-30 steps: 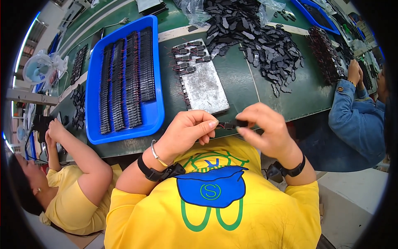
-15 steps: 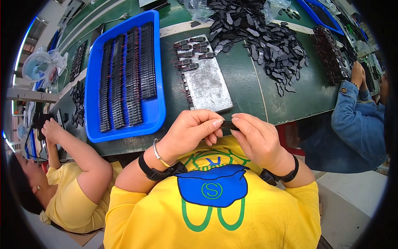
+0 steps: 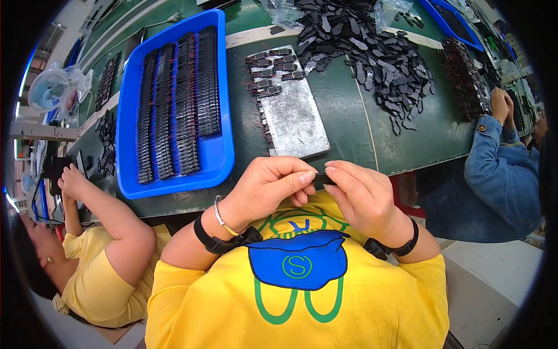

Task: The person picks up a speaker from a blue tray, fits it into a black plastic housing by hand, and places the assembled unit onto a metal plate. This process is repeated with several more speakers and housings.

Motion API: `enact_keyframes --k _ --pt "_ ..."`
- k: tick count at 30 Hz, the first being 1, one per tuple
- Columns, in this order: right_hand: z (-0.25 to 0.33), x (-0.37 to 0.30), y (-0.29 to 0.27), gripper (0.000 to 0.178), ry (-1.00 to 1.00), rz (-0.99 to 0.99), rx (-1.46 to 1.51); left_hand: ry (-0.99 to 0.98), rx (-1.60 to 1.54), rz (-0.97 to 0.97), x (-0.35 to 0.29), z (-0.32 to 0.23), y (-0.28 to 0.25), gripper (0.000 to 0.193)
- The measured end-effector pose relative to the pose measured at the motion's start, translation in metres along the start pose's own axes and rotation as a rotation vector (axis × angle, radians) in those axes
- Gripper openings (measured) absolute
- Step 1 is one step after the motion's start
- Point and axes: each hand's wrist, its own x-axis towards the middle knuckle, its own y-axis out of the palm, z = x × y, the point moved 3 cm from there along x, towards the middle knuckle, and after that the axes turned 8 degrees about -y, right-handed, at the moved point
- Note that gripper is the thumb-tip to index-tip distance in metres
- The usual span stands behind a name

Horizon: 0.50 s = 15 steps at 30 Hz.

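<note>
Both hands meet just past the table's near edge, in front of my chest. Between the fingertips is a small dark part (image 3: 320,177), mostly covered by the fingers, so its full shape cannot be made out. My left hand (image 3: 278,181) pinches its left end with thumb and forefinger. The other end is held by my right hand (image 3: 365,193), fingers pressed together. Just beyond them lies a worn silver metal plate (image 3: 296,119). Several small black rectangular modules with red wires (image 3: 270,72) rest on its far end, and more line its left side.
A blue tray (image 3: 228,154) with rows of black modules stands left of the plate. Loose black flat pieces (image 3: 386,72) are heaped at the back right. Co-workers sit on both sides: a bare arm (image 3: 113,206) at left, a denim sleeve (image 3: 500,160) at right.
Both hands keep their pinch on the dark part, their fingers shifting only slightly. The tray and plate appear slightly displaced in the picture.
</note>
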Motion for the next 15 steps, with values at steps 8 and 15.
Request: enact_keyframes --k 8,15 --pt "0.003 0.002 0.000 0.031 -0.031 -0.005 -0.022 0.009 -0.027 -0.003 -0.003 0.002 -0.001 0.017" --pt "0.005 -0.001 0.001 0.032 -0.101 -0.012 -0.076 0.125 0.129 -0.036 -0.011 -0.003 0.004 0.012"
